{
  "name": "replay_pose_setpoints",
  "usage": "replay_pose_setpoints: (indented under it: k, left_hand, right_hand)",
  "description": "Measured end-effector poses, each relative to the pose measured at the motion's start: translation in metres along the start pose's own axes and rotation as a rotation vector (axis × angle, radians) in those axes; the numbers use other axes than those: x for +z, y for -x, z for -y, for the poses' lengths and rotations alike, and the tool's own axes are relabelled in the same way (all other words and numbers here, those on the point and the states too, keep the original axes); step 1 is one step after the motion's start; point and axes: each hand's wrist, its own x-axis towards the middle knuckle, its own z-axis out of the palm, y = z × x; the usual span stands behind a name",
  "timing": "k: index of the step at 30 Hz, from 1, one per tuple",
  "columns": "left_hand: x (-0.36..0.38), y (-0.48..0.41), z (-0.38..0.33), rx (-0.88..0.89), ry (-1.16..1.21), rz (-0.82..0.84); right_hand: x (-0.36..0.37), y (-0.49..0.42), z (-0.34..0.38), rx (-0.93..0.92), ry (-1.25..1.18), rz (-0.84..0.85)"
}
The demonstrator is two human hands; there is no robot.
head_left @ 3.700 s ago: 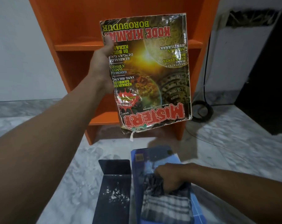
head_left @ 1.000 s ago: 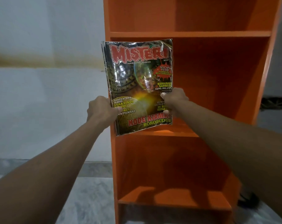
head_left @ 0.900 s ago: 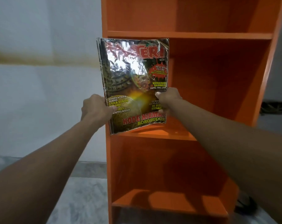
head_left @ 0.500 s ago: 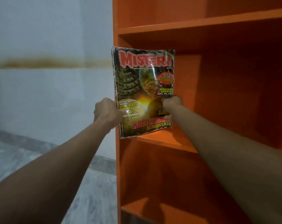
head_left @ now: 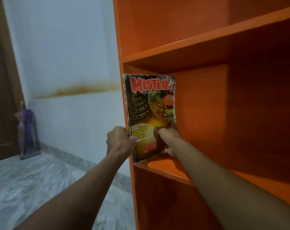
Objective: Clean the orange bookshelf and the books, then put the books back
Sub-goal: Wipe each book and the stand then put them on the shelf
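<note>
The "Misteri" magazine [head_left: 146,107], with a dark glossy cover and red title, stands upright at the left end of the middle shelf of the orange bookshelf [head_left: 207,39], its bottom edge on the shelf board and its spine against the left side panel. My left hand [head_left: 119,141] grips its lower left edge, thumb on the cover. My right hand [head_left: 168,138] holds the lower right part, fingers curled round that edge. The rest of this shelf and the shelves above and below are bare.
A white wall with a brown stain line runs to the left of the bookshelf. A dark stand with purple umbrellas [head_left: 27,130] sits in the far left corner beside a brown door [head_left: 1,97]. The floor [head_left: 33,188] is grey marble tile.
Both hands carried the magazine into the shelf compartment and set it down upright against the left panel. The view has swung left, showing the corner and the umbrella stand.
</note>
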Motion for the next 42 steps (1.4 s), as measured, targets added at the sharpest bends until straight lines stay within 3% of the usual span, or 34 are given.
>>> replay_pose_setpoints:
  k: [17, 26, 31, 36, 42]
  left_hand:
    - [-0.008, -0.007, 0.003, 0.0, -0.133, 0.063]
    - [-0.021, 0.019, 0.017, -0.105, -0.325, 0.443]
    - [-0.019, 0.04, 0.04, -0.029, -0.383, 0.548]
    - [0.011, 0.08, 0.069, 0.04, -0.39, 0.818]
    - [0.068, 0.165, 0.097, 0.208, -0.445, 1.154]
  right_hand:
    - [0.004, 0.003, -0.012, -0.097, 0.096, 0.067]
    - [0.019, 0.04, -0.016, -0.372, 0.672, -0.152]
    - [0.027, 0.088, -0.031, -0.41, 0.889, -0.17]
    - [0.018, 0.126, -0.088, -0.276, 1.065, -0.268]
    - [-0.038, 0.187, -0.191, 0.134, 1.225, -0.27]
